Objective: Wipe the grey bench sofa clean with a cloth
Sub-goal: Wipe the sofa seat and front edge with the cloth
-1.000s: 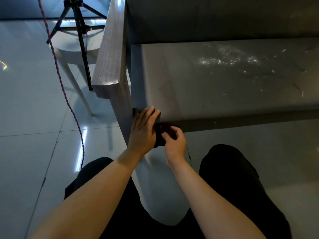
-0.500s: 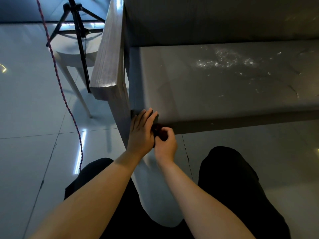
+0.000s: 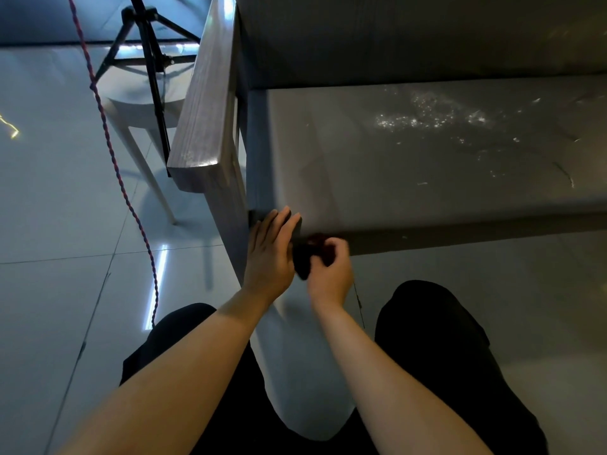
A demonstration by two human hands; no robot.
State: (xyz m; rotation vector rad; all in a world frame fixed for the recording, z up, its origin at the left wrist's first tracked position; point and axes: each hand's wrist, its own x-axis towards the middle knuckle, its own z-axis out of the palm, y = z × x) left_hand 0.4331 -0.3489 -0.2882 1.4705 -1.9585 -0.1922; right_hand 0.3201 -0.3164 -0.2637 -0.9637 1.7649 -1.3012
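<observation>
left hand (image 3: 271,254): flat, fingers straight and together, pressed on the front left corner of the seat, i see nothing gripped in it
right hand (image 3: 330,267): curled tight round a dark cloth (image 3: 303,257)
cloth: bunched between my two hands, against the seat's front edge
bench sofa (image 3: 410,165): grey, glossy, white specks mid seat
armrest (image 3: 203,113): wooden, just left of my hands
tripod (image 3: 147,57): on the floor far left

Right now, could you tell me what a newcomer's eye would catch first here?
Both hands meet at the grey bench sofa's front left corner: the left hand lies flat there, the right hand bunches a dark cloth. Glittering specks dot the seat farther right.
</observation>
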